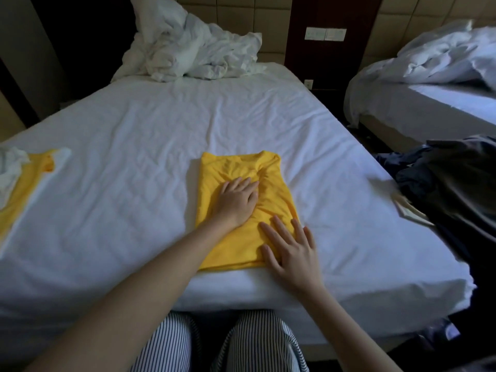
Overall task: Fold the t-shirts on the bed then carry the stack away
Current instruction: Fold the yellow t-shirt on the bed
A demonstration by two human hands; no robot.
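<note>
We are at the foot of the bed (134, 197), whose white sheet is finely creased and soft under everything our fingers touch. Well beyond our fingertips a crumpled white duvet (188, 47) is heaped against the headboard. Off to the right of our right fingers, a limp pile of dark clothes (451, 183) hangs over the mattress edge. The shirt (228, 170) we are working on lies directly under both palms by the bed's near edge. It is bright yellow jersey, folded into a tall rectangle, with the collar end just past our left fingertips and soft wrinkles bunched around them. A second shirt (24, 189), the same yellow, lies well to the left of our left fingers, touching a rumpled white cloth (10, 167), and looks not yet folded. Our left hand (237, 201) rests flat on the shirt's middle, fingers (241, 183) straight and close together; we judge it pins the layers so the fold holds. Our right hand (291, 251) lies on the near right corner, fingers (279, 229) straight and fanned apart, gripping nothing, and is likely pressing creases flat toward the edge.
</note>
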